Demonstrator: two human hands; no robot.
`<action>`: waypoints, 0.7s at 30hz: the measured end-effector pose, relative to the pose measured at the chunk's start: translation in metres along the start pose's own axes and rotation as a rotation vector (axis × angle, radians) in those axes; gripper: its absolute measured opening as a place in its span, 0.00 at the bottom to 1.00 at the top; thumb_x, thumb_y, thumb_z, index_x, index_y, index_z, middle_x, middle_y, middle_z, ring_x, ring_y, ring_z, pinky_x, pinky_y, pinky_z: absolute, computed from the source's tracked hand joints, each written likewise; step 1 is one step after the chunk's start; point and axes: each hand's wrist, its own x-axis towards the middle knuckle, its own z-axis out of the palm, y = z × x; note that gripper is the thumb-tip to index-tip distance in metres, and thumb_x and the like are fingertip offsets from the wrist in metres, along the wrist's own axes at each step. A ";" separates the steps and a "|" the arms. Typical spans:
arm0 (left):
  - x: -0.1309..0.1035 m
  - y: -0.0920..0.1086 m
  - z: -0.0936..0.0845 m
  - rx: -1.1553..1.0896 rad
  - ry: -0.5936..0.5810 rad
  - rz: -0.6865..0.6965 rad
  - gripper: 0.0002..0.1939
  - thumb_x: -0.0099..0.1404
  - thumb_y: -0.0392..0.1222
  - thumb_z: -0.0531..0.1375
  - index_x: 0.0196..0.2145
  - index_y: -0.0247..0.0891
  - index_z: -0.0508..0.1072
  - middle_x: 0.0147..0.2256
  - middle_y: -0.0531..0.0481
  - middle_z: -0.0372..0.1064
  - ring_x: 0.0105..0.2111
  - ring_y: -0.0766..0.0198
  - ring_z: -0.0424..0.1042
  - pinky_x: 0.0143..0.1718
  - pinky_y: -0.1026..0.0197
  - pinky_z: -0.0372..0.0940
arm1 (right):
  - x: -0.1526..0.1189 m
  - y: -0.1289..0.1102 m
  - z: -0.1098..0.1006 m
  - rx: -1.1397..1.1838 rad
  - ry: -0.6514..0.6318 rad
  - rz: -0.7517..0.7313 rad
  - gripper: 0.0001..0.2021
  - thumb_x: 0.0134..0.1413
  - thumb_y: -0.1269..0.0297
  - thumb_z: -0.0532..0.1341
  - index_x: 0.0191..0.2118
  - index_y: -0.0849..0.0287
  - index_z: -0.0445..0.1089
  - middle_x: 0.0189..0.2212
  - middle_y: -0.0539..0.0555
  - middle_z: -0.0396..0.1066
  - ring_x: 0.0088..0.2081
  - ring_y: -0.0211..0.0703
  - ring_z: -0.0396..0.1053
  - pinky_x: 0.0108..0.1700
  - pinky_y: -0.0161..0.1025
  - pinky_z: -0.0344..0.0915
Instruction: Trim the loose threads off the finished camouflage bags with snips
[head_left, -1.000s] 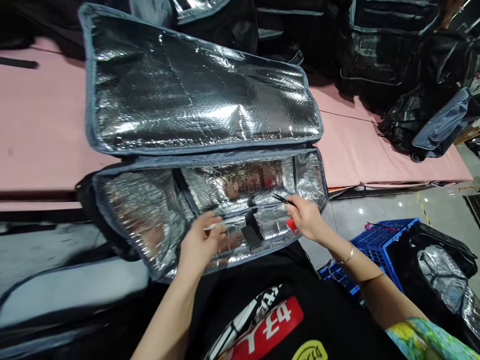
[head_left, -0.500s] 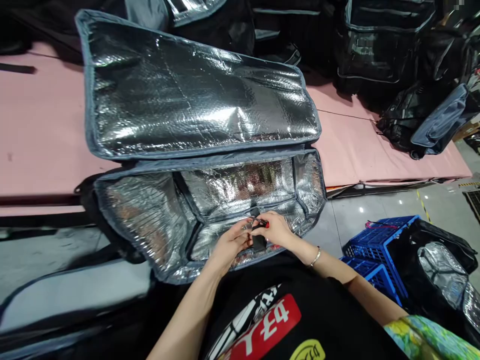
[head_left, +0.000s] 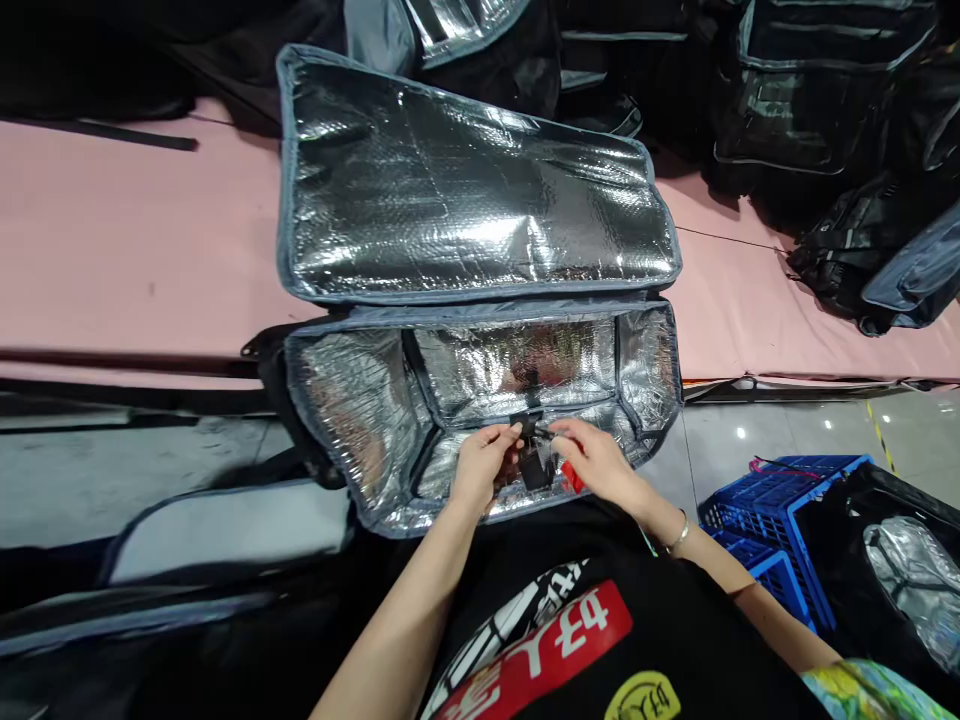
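An insulated bag (head_left: pixel 484 310) with a silver foil lining stands open in front of me, its foil-lined lid (head_left: pixel 480 190) folded back on the table. Both hands are over the bag's near side. My left hand (head_left: pixel 484 465) pinches a black strap (head_left: pixel 527 424) between thumb and fingers. Just to its right, my right hand (head_left: pixel 596 460) is closed on a small dark tool (head_left: pixel 545 432), whose tip points at the strap. The tool's kind is too small to make out. Something red (head_left: pixel 572 476) shows under the right hand. A black patch (head_left: pixel 535 470) lies below the strap.
A pink-covered table (head_left: pixel 150 250) runs behind the bag. Black bags (head_left: pixel 795 110) are piled along its back. On the floor at right stand blue plastic crates (head_left: pixel 787 490) beside another foil-lined bag (head_left: pixel 911 575). A pale panel with dark edging (head_left: pixel 232 535) lies at left.
The view has shifted, so the bag appears farther right. My hands have moved slightly apart, and the left now pinches the black strap. The right still grips the small tool.
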 end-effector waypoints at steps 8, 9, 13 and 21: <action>-0.001 -0.002 0.002 -0.088 -0.022 0.038 0.18 0.49 0.47 0.64 0.16 0.37 0.59 0.10 0.60 0.50 0.11 0.75 0.49 0.13 0.69 0.44 | 0.019 0.030 0.018 -0.175 0.206 0.020 0.12 0.55 0.67 0.57 0.46 0.56 0.68 0.41 0.55 0.68 0.41 0.44 0.67 0.44 0.39 0.64; -0.002 -0.002 0.002 -0.097 -0.028 0.038 0.18 0.49 0.46 0.64 0.16 0.38 0.58 0.11 0.60 0.50 0.11 0.75 0.49 0.13 0.69 0.44 | 0.019 0.030 0.019 -0.196 0.200 0.009 0.12 0.55 0.68 0.57 0.46 0.56 0.68 0.41 0.54 0.68 0.41 0.44 0.67 0.44 0.39 0.63; -0.001 -0.004 0.001 -0.118 -0.059 0.034 0.18 0.49 0.46 0.64 0.17 0.37 0.59 0.11 0.60 0.50 0.11 0.75 0.49 0.14 0.69 0.45 | 0.020 0.028 0.022 -0.274 0.182 -0.024 0.11 0.55 0.70 0.58 0.45 0.56 0.68 0.40 0.53 0.68 0.41 0.44 0.66 0.43 0.39 0.63; -0.001 -0.009 0.000 -0.136 -0.081 0.035 0.18 0.49 0.47 0.65 0.18 0.37 0.59 0.12 0.60 0.51 0.12 0.76 0.49 0.14 0.69 0.44 | 0.024 0.026 0.024 -0.278 0.195 -0.059 0.08 0.58 0.69 0.55 0.41 0.57 0.70 0.37 0.53 0.70 0.41 0.43 0.66 0.44 0.38 0.61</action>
